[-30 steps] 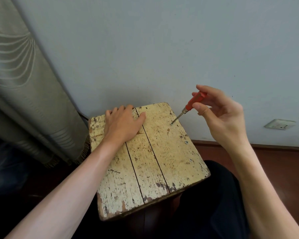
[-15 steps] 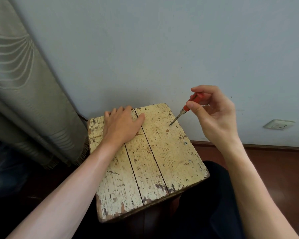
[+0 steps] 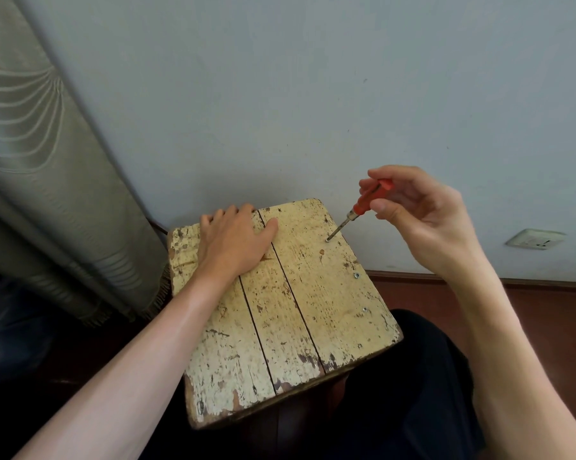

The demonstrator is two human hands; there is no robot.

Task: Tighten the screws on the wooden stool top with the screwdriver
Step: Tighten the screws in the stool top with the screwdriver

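Orange-handled screwdriver is being pinched by curled fingers of the right hand, tilted, tip set on a screw near the stool top far edge. Left hand is being pressed flat, fingers straight, on the planks.

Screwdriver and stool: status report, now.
Left hand flat on worn yellow-painted wooden stool top. Right hand pinching red-handled screwdriver, tip on far screw. Nothing obstructing.
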